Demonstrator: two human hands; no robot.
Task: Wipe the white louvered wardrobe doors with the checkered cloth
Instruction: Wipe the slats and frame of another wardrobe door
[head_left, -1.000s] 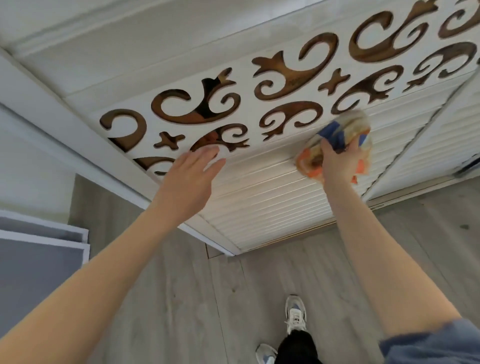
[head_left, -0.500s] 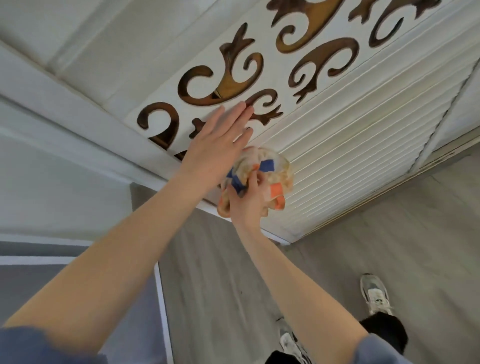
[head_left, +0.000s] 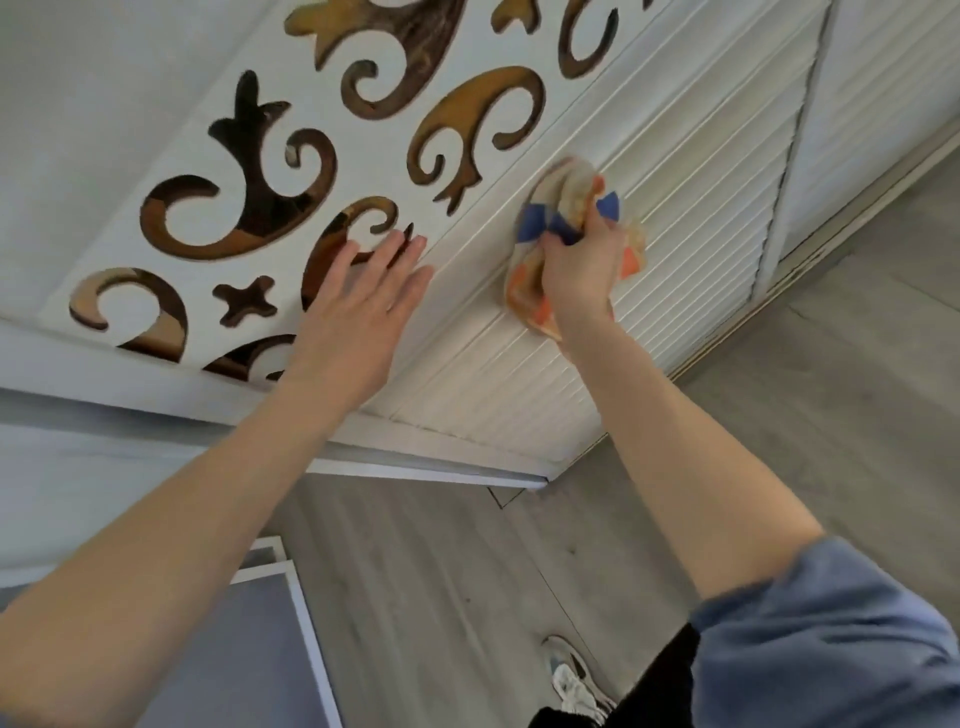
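Below, grey floor (head_left: 441, 597), checkered cloth (head_left: 563, 205) against white louvered door (head_left: 701, 171)

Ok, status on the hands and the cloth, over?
Right hand grips bunched checkered cloth against the louvered slats. Left hand open, flat on the scrollwork panel. Nothing blocking the slats.

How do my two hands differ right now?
The left hand lies flat with straight fingers, holding nothing; the right hand grips the bunched checkered cloth. The left hand is by the scroll-cut panel; the right hand is on the louvered slats. Both are raised to the same wardrobe door.
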